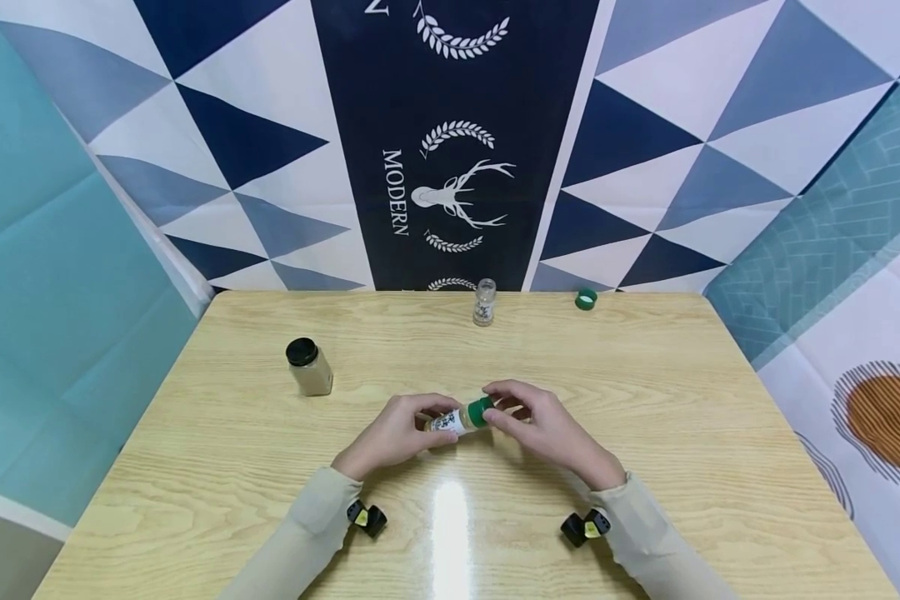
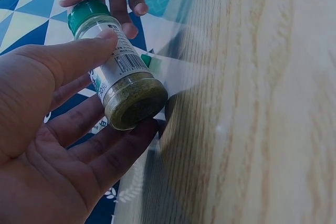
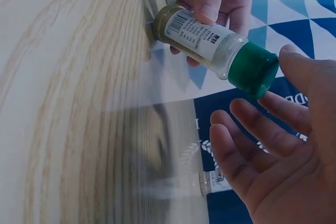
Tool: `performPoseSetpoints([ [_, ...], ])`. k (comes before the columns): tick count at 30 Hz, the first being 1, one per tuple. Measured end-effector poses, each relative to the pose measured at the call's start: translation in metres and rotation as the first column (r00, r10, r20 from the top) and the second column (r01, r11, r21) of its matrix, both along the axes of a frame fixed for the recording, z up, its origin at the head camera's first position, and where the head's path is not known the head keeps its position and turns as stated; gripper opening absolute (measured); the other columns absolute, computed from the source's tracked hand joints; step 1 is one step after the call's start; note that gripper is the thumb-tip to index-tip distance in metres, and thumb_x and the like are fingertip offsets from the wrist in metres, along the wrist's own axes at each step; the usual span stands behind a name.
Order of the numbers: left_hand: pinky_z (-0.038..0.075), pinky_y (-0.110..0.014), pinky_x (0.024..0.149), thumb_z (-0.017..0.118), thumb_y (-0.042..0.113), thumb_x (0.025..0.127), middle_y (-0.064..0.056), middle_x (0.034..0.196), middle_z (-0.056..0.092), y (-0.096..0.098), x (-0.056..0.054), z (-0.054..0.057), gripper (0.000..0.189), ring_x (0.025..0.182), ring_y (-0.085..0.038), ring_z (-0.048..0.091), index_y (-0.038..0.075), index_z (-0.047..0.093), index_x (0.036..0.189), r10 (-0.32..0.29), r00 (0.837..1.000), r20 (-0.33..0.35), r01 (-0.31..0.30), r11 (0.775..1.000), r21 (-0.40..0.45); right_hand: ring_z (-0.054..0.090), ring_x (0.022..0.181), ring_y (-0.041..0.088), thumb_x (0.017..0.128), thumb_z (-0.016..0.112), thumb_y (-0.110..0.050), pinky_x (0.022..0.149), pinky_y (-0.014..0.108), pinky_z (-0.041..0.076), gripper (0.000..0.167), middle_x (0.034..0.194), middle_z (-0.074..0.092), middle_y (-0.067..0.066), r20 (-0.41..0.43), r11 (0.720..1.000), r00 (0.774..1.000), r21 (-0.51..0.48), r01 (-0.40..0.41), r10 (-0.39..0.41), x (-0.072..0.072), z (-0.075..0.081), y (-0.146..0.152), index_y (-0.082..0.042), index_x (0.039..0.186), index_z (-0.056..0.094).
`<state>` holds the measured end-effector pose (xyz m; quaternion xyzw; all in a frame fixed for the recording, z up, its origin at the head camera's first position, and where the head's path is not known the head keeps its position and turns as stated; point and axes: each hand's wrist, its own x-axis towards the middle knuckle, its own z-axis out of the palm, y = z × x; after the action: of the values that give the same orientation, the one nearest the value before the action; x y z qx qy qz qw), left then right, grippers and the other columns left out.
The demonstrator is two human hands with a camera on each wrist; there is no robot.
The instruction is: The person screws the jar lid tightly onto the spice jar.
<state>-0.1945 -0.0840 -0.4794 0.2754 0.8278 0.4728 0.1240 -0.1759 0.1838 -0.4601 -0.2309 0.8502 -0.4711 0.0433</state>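
Note:
A glass spice jar [image 1: 446, 423] with a white label and a green cap [image 1: 481, 412] lies tilted between the two hands, over the middle of the table. My left hand [image 1: 401, 433] grips its body, thumb across the label. In the left wrist view the jar's base [image 2: 137, 103] shows greenish-brown ground spice inside. From the other end, the right hand [image 1: 543, 425] pinches the green cap between thumb and fingertips. Its remaining fingers [image 3: 231, 145] spread loosely below the cap in the right wrist view.
A clear glass jar [image 1: 484, 303] without a cap stands at the table's back edge. To its right lies a loose green cap [image 1: 586, 299]. On the left stands a black-lidded jar [image 1: 311, 368] of pale powder. Patterned cloth [image 1: 450, 200] hangs behind the wooden table [image 1: 645, 375].

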Motion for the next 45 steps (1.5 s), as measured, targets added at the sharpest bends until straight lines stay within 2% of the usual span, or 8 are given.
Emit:
performPoseSetpoints([
  [7, 0.059, -0.031, 0.09, 0.079, 0.029, 0.093, 0.002, 0.12, 0.073, -0.0013, -0.0016, 0.0001, 0.039, 0.106, -0.01, 0.067, 0.02, 0.07, 0.13, -0.003, 1.0, -0.005, 0.003, 1.0, -0.009, 0.071, 0.109, 0.027, 0.1, 0.069, -0.018, 0.093, 0.034, 0.061, 0.036, 0.13, 0.067, 0.019, -0.043, 0.997, 0.999, -0.068, -0.022, 0.02, 0.0002, 0.0036, -0.0005, -0.005, 0.133, 0.064],
  [14, 0.059, -0.03, 0.089, 0.079, 0.03, 0.093, 0.003, 0.119, 0.074, -0.002, -0.0029, 0.0007, 0.038, 0.105, -0.009, 0.067, 0.021, 0.071, 0.129, 0.0, 1.0, -0.009, 0.0, 1.0, -0.012, 0.071, 0.109, 0.027, 0.099, 0.07, -0.014, 0.095, 0.033, 0.06, 0.033, 0.129, 0.067, 0.015, -0.041, 0.995, 0.999, -0.093, -0.04, 0.036, 0.0006, 0.0066, -0.0007, -0.007, 0.131, 0.066],
  [24, 0.059, -0.03, 0.089, 0.079, 0.029, 0.093, 0.003, 0.119, 0.073, -0.002, -0.0017, 0.0001, 0.038, 0.105, -0.009, 0.067, 0.021, 0.07, 0.129, -0.001, 1.0, 0.005, 0.001, 1.0, -0.008, 0.07, 0.109, 0.028, 0.093, 0.069, 0.004, 0.093, 0.036, 0.061, 0.037, 0.129, 0.067, 0.011, -0.071, 0.995, 0.995, -0.066, -0.082, 0.077, 0.0037, 0.0068, -0.0016, -0.008, 0.128, 0.067],
  [33, 0.059, -0.03, 0.089, 0.078, 0.031, 0.094, 0.003, 0.12, 0.073, -0.0024, -0.002, -0.0014, 0.039, 0.106, -0.009, 0.067, 0.021, 0.07, 0.13, -0.005, 1.0, 0.001, 0.005, 1.0, -0.006, 0.072, 0.105, 0.026, 0.095, 0.072, -0.002, 0.089, 0.037, 0.062, 0.033, 0.123, 0.07, 0.009, -0.071, 0.998, 0.996, -0.041, -0.057, 0.054, 0.0042, 0.0074, -0.0017, -0.008, 0.127, 0.068],
  [41, 0.059, -0.029, 0.089, 0.078, 0.032, 0.093, 0.003, 0.121, 0.073, -0.0022, -0.0017, -0.0017, 0.04, 0.107, -0.01, 0.067, 0.021, 0.07, 0.13, 0.001, 1.0, 0.001, -0.001, 1.0, -0.017, 0.071, 0.105, 0.024, 0.094, 0.075, -0.007, 0.088, 0.031, 0.062, 0.037, 0.124, 0.07, 0.007, -0.042, 0.998, 0.998, -0.029, -0.054, 0.053, 0.0036, 0.006, -0.0022, -0.011, 0.129, 0.067],
  [45, 0.058, -0.029, 0.09, 0.078, 0.031, 0.093, 0.004, 0.121, 0.073, -0.0019, -0.002, -0.0015, 0.04, 0.107, -0.009, 0.067, 0.021, 0.07, 0.131, 0.0, 1.0, 0.0, 0.0, 1.0, -0.02, 0.071, 0.104, 0.023, 0.094, 0.075, -0.006, 0.087, 0.031, 0.062, 0.036, 0.123, 0.07, 0.007, -0.043, 0.999, 0.998, -0.024, -0.046, 0.045, 0.0033, 0.0056, -0.0028, -0.008, 0.129, 0.067],
])
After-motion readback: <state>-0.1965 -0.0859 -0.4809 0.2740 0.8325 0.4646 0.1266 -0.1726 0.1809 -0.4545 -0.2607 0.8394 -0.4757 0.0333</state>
